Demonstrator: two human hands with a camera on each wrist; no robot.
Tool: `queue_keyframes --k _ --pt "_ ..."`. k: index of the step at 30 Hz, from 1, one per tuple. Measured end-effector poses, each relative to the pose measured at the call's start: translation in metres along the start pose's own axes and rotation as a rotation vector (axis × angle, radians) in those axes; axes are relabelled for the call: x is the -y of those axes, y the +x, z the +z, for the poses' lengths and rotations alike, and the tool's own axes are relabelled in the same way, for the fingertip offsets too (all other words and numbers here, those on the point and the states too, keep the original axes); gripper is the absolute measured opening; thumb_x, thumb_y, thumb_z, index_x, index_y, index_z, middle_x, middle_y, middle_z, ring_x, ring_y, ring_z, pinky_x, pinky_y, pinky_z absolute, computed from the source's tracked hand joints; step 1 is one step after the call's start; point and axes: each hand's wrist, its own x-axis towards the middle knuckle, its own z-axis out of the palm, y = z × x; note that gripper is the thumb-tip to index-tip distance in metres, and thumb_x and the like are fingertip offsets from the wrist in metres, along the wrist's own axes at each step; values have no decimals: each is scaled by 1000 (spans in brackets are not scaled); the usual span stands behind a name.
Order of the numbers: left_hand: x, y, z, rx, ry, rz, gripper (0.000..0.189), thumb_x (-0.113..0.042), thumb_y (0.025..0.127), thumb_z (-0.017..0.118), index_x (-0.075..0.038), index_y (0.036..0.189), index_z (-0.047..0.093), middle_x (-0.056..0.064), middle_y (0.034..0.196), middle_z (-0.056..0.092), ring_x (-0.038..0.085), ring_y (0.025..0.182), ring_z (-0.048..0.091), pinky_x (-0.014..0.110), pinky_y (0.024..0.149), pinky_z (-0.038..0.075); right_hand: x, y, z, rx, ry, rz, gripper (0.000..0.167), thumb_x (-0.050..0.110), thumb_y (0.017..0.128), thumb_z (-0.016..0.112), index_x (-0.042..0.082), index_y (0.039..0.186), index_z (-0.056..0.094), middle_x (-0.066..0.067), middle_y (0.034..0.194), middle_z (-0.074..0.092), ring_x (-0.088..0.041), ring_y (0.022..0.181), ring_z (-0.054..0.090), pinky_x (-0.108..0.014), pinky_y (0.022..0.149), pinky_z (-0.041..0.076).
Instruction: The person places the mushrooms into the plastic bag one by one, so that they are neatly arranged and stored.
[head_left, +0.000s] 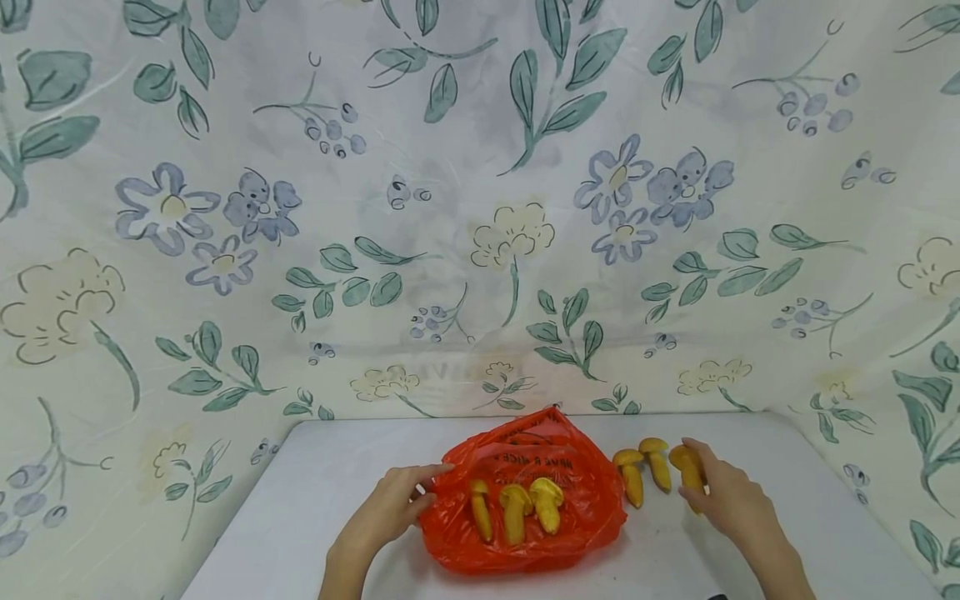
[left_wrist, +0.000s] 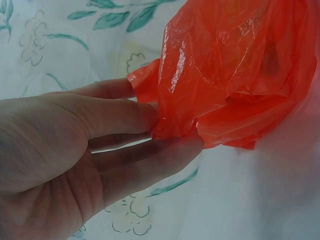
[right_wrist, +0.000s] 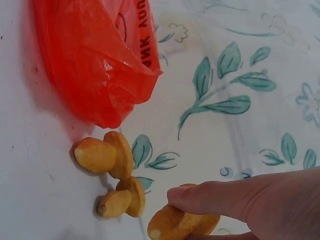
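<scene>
A red plastic bag (head_left: 525, 546) with dark printing lies spread on the white table, its mouth toward me. Three yellow mushrooms show at its opening: a slim one (head_left: 482, 510), a middle one (head_left: 514, 517) and a wider one (head_left: 548, 504). My left hand (head_left: 386, 508) pinches the bag's left edge between thumb and fingers, seen closely in the left wrist view (left_wrist: 75, 145). On the right, my right hand (head_left: 731, 492) grips another yellow mushroom (right_wrist: 175, 222) between thumb and fingers. Whether that mushroom touches the table I cannot tell.
Two more yellow mushrooms, one nearer the bag (head_left: 632, 479) and one farther right (head_left: 657, 464), lie between the bag and my right hand. Behind the white table (head_left: 300, 508) hangs a floral cloth (head_left: 450, 275). A small dark object (head_left: 717, 597) shows at the bottom edge.
</scene>
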Motion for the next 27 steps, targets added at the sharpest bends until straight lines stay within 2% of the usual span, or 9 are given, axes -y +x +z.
queue_keyframes --k 14,21,27 --pt "1 1 1 1 1 1 43 4 89 63 -11 129 65 8 99 68 13 75 61 24 60 59 13 -5 2 -8 -9 -23 73 28 86 74 9 146 38 -21 112 65 -20 74 54 -36 61 55" --pt "1 1 1 1 2 4 43 5 89 63 -10 129 64 8 98 68 14 75 61 25 61 59 21 -6 5 -2 -9 -24 72 27 85 75 11 146 39 -13 105 66 -19 73 52 -34 61 56" --pt "1 0 1 1 0 10 43 4 89 64 -10 129 64 9 98 68 14 75 62 25 61 60 27 -9 7 -4 2 -30 71 26 85 75 13 145 40 -10 98 65 -19 70 51 -30 56 52"
